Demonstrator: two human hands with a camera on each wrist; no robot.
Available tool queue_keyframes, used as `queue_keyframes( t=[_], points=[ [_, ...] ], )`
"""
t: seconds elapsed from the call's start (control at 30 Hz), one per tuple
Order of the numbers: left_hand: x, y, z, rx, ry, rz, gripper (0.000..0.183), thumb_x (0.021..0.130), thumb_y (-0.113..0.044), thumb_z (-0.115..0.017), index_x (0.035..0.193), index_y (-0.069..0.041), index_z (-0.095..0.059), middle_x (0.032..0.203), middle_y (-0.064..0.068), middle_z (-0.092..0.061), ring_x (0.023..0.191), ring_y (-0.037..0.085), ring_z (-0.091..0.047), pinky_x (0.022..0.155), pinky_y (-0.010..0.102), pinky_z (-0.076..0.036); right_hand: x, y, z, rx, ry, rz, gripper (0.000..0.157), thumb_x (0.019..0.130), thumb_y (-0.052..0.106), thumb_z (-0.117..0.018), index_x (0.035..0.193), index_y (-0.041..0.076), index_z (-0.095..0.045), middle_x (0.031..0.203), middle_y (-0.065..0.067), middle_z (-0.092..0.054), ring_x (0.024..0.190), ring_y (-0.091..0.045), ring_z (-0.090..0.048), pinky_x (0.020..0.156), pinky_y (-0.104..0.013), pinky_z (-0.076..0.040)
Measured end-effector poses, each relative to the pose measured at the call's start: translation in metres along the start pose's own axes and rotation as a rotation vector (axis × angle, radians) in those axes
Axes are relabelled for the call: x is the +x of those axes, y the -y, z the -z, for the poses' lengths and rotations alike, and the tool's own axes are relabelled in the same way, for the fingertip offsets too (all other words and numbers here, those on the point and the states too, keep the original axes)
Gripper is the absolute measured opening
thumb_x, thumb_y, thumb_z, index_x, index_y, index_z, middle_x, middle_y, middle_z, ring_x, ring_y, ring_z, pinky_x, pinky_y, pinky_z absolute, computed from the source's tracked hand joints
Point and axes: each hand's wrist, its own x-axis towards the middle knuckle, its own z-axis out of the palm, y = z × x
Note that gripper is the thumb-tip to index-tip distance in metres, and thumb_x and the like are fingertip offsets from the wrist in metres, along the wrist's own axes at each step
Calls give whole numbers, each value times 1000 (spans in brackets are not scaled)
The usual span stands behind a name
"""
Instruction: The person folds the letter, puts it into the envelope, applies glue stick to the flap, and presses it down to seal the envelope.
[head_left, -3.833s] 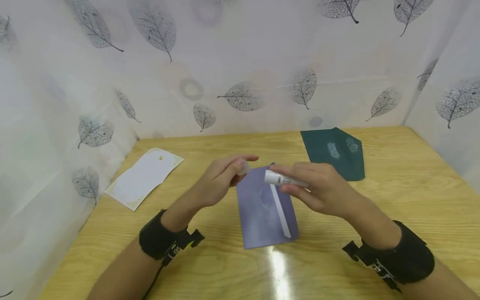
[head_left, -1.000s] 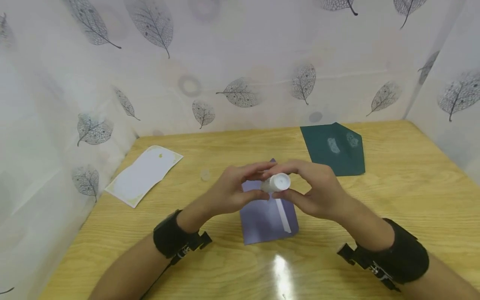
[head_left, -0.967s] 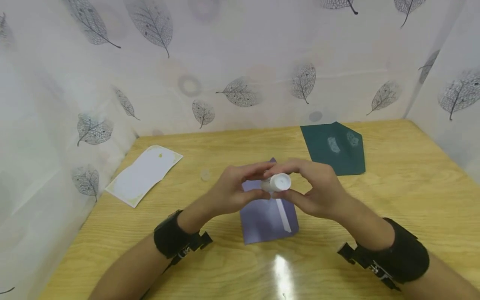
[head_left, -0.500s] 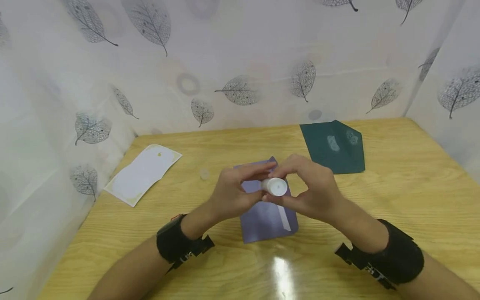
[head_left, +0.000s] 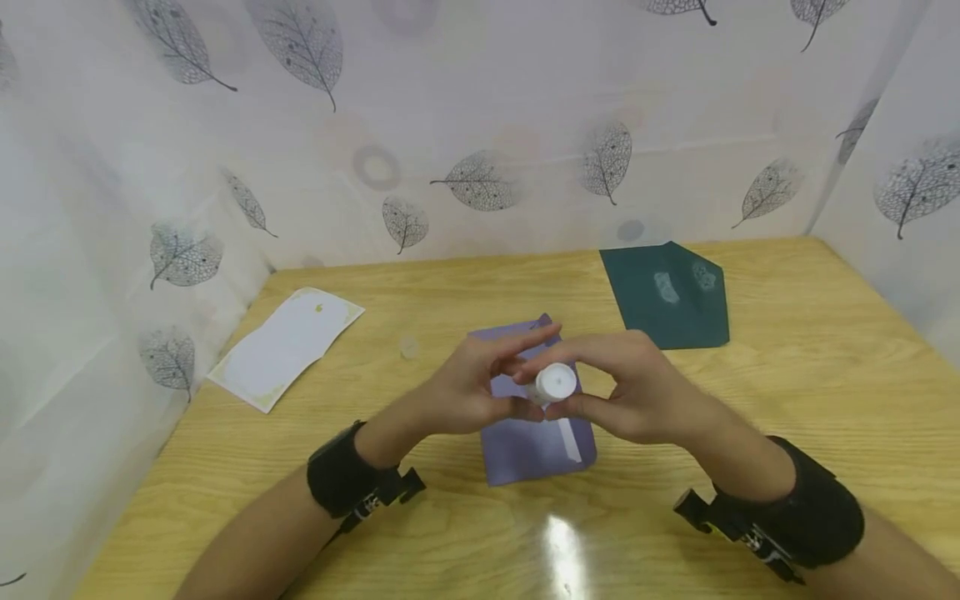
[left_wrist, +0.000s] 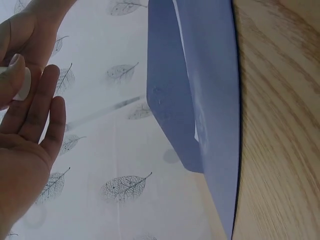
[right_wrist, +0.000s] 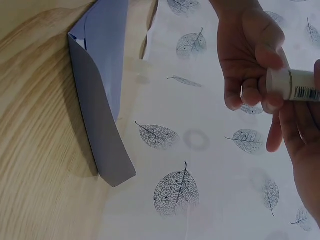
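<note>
A white glue stick is held above the purple envelope, one round white end facing up toward the head camera. My left hand pinches one end of it between thumb and fingers. With thumb and fingertips, my right hand grips the other part. In the right wrist view, a barcode shows on the glue stick between both hands. The envelope lies on the table, a white strip along its flap side; in the left wrist view its flap stands up from the body.
A translucent cap lies on the wooden table left of the envelope. Farther left is a white card with a gold border. At the back right lies a dark green envelope. A leaf-patterned white curtain surrounds the table.
The translucent cap, earlier in my left hand, lies on the table. My left hand has joined my right on the glue stick, which has turned end-up. Lately the fingers have shifted slightly around it.
</note>
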Motion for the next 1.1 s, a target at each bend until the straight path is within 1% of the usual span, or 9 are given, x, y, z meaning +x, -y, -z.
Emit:
queue_keyframes(
  t=[0.2,0.33,0.4,0.5,0.6,0.7,0.77,0.97,1.1],
  points=[
    [2,0,-4,139,-112,-75,67,74,-5,-73,131,10,-40,122,20,-56,101,12,-58,80,27,-51,11,10,-2,-133,-153,-13,36,66,14,-81,91,1,-59,86,-8,-66,80,-13,-62,70,-21,-50],
    [1,-1,-6,235,-141,-79,62,77,-7,-71,130,7,-43,114,14,-61,94,6,-60,56,12,-45,18,18,-4,-225,-210,-53,38,70,29,-77,84,2,-55,81,-5,-62,75,-9,-58,66,-19,-47],
    [1,-1,-7,248,-138,-77,60,77,-6,-71,129,7,-45,109,12,-64,93,5,-60,55,13,-44,19,19,-3,-231,-202,-61,39,70,31,-77,85,2,-56,82,-4,-63,76,-10,-58,66,-19,-46],
    [1,0,-7,148,-77,-64,54,76,-5,-71,124,6,-50,103,11,-67,90,5,-60,64,17,-49,17,16,1,-72,-123,-55,37,67,17,-79,94,0,-59,86,-8,-64,79,-13,-59,66,-21,-47],
    [2,1,-4,-38,60,-47,43,75,0,-70,115,7,-53,100,16,-65,92,13,-60,77,29,-52,10,9,8,235,31,-54,49,67,-6,-73,114,-5,-57,98,-14,-65,85,-21,-61,65,-27,-52],
    [0,2,0,-246,184,-1,38,76,6,-66,111,11,-52,101,23,-61,94,19,-59,79,36,-52,3,2,11,477,150,-73,54,77,-12,-61,128,-8,-44,110,-19,-61,89,-27,-61,61,-35,-55],
    [-1,2,1,-321,220,26,42,78,8,-64,117,12,-48,104,25,-59,96,21,-58,81,39,-51,0,-2,10,541,172,-74,51,81,-12,-56,130,-10,-41,114,-19,-59,87,-27,-61,59,-38,-55],
    [-1,1,1,-310,170,65,51,80,6,-62,126,12,-42,109,24,-59,99,21,-58,83,40,-51,-3,-4,4,379,-9,-106,44,69,-17,-65,110,-9,-51,102,-17,-62,82,-23,-62,63,-33,-55],
    [1,1,-2,-168,64,38,58,81,2,-63,133,10,-37,113,21,-61,103,18,-58,83,35,-51,-5,-3,-1,217,-193,-218,46,58,-17,-73,97,-4,-53,94,-12,-61,84,-22,-59,70,-28,-53]
  ],
)
